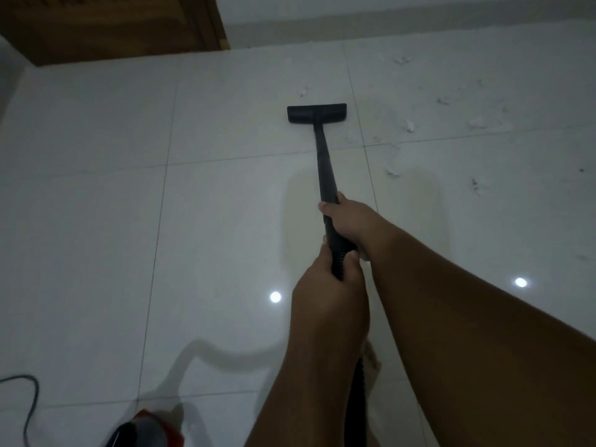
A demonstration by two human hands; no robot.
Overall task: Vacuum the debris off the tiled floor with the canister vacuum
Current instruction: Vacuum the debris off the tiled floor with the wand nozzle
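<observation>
Both hands grip the black vacuum wand (323, 162). My right hand (350, 221) holds it higher up the tube, and my left hand (325, 295) is closed around the ribbed hose end just below. The flat black floor nozzle (316, 112) rests on the white tiled floor (129, 221) ahead of me. Small white scraps of debris (410, 124) lie scattered right of the nozzle, and one scrap (303, 91) lies just beyond it. The red and black canister (145, 429) sits at the bottom left, partly cut off by the frame edge.
A brown wooden door (109, 24) stands at the far left, beside a pale wall (387, 24) along the back. A grey power cord (30, 401) loops on the floor at the bottom left. The black hose (358, 398) hangs down between my forearms.
</observation>
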